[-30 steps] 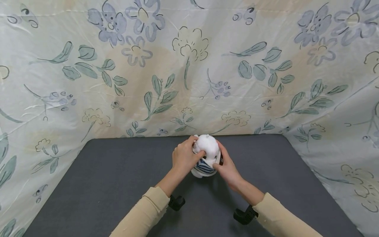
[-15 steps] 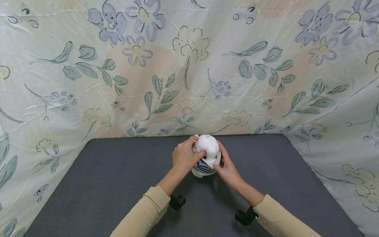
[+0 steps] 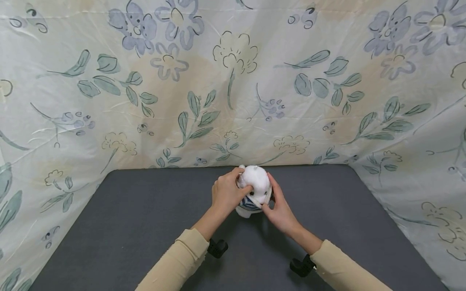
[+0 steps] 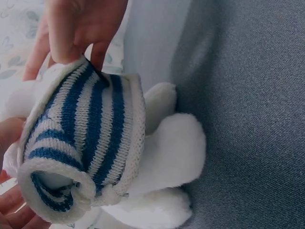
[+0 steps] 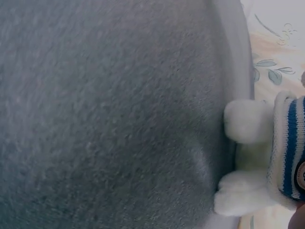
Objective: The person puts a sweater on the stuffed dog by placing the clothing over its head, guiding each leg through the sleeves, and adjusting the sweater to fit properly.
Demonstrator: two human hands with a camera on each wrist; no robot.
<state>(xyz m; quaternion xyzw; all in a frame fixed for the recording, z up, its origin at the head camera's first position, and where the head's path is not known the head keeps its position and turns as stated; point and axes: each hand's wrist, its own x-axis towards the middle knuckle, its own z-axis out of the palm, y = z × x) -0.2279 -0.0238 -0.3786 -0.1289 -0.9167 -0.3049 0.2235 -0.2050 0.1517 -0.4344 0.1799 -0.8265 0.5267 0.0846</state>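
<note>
A white plush toy [image 3: 255, 178] stands upright near the table's back edge, facing me. It wears a blue-and-white striped knitted sweater [image 4: 102, 129], whose rolled sleeve cuff [image 4: 29, 193] gapes with nothing showing through it. My left hand [image 3: 227, 192] grips the side of the toy's head, thumb across the face by the eye. With thumb and fingers, my right hand [image 3: 282, 210] pinches the sweater's upper edge at the other side; in the left wrist view the knit stretches towards that pinch. Plush white feet [image 5: 248, 121] poke out below the hem, next to a round badge [image 5: 300, 176].
The dark grey cloth-covered table [image 3: 153, 226] spreads out on both sides of the toy. A floral curtain [image 3: 233, 101] hangs right behind its back edge and along both sides. Black wrist straps [image 3: 217, 248] hang below both forearms.
My right thumb has shifted slightly down with the sweater's edge, and more of the toy's face shows above the knit. The left hand keeps its place on the head.
</note>
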